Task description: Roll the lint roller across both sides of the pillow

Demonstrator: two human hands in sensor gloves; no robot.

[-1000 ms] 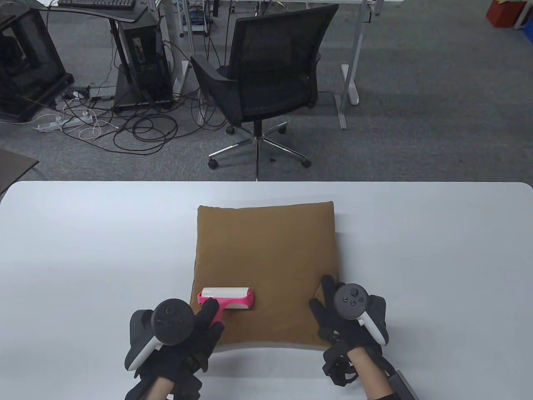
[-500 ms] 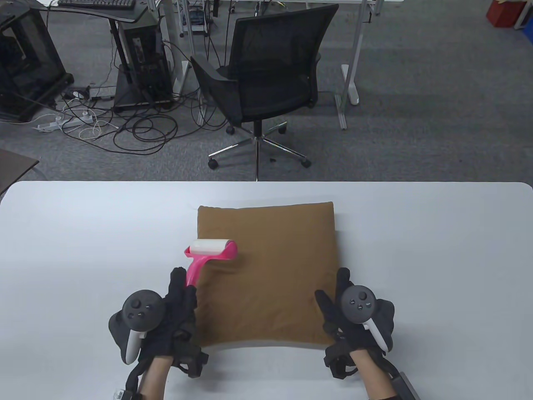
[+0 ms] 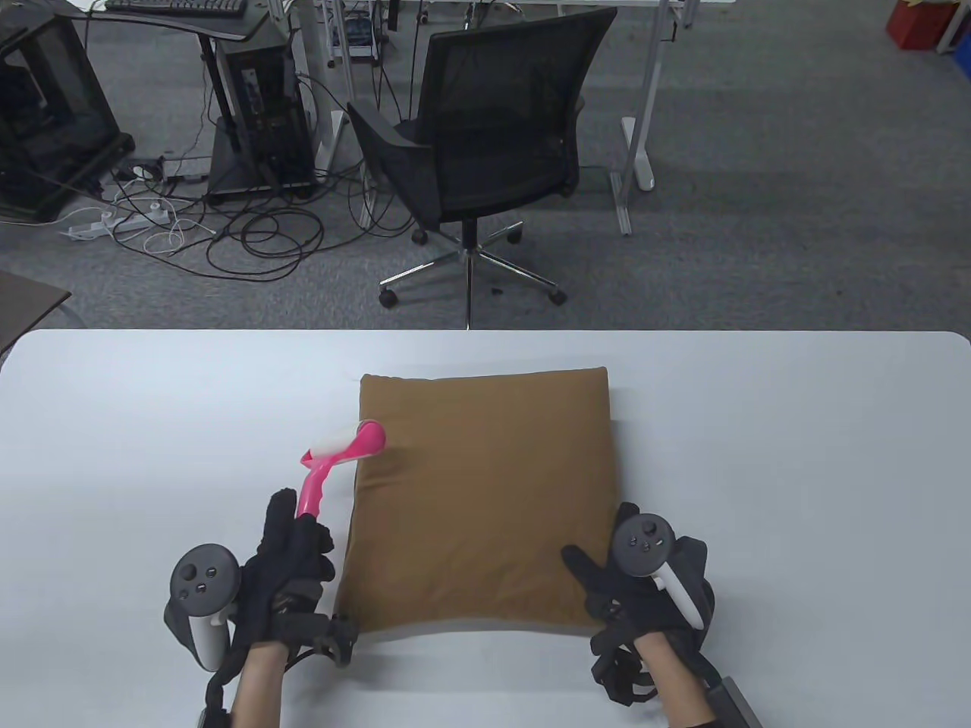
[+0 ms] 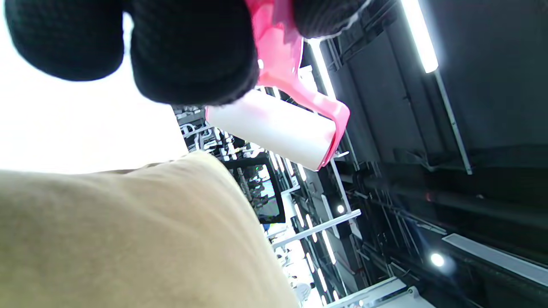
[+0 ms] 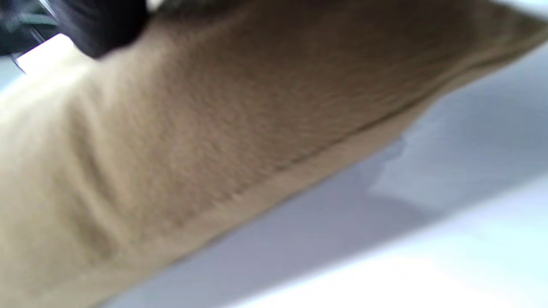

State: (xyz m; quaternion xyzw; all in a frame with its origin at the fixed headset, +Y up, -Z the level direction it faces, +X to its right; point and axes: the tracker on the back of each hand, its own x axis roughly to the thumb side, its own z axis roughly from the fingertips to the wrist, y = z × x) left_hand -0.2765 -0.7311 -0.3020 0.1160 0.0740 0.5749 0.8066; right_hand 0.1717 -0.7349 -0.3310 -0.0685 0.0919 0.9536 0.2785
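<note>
One lint roller (image 3: 345, 449) in left hand (image 3: 292, 565), beside pillow (image 3: 485, 493).

Blurred brown pillow (image 5: 180, 141) edge apparently resting on the table (image 5: 449, 222).

Brown pillow (image 3: 485, 493) lies flat; pink lint roller (image 3: 337, 455) tilts at its left edge.

Black mesh office chair (image 3: 485, 144) standing on grey carpet (image 3: 758, 250) well beyond hands, past white table (image 3: 796, 455). Cables (image 3: 243, 235) and white power strip (image 3: 98, 224) lying far ahead of left hand. Dark computer tower (image 3: 265, 121) sitting under desk there. White desk legs (image 3: 637, 129) standing far ahead of right hand.
</note>
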